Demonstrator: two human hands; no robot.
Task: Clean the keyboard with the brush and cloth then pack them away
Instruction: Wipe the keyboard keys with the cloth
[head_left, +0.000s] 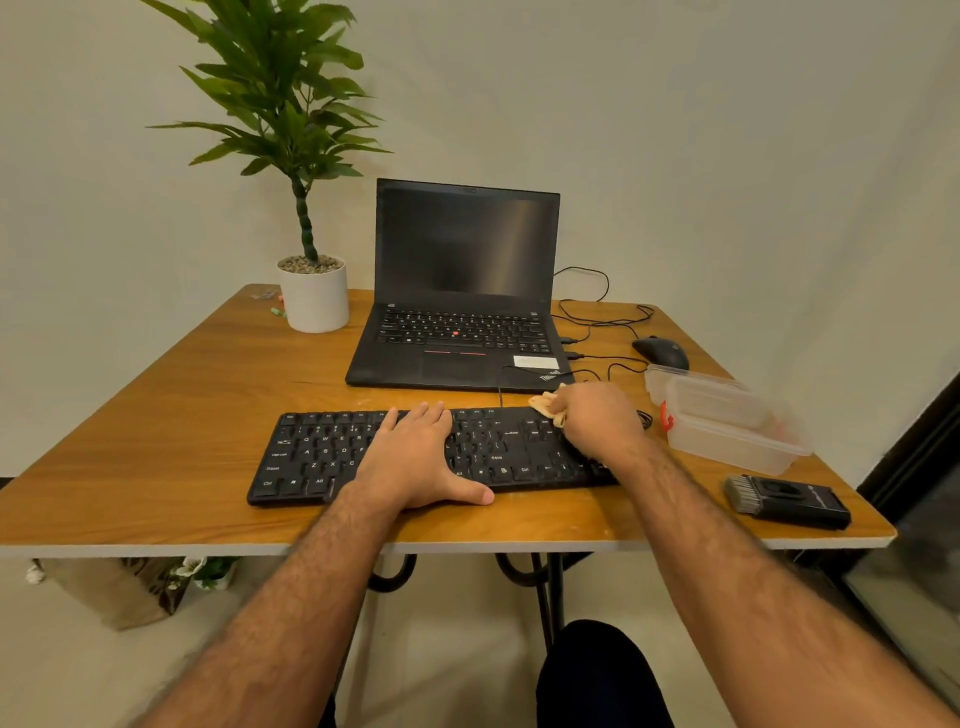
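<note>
A black keyboard (322, 452) lies across the middle of the wooden table (171, 395). My left hand (415, 457) rests flat on its centre keys, fingers straight, thumb over the front edge. My right hand (597, 421) sits on the keyboard's right end and grips a small beige cloth (545, 402), which sticks out past the fingers at the back edge. A black cleaning brush (787, 500) with grey bristles lies near the table's front right corner, apart from both hands.
A clear plastic box (737, 441) and its lid (691, 379) stand right of the keyboard. Behind are an open black laptop (462, 291), a black mouse (662, 352) with cables, and a potted plant (314, 291). A dark panel stands at the right.
</note>
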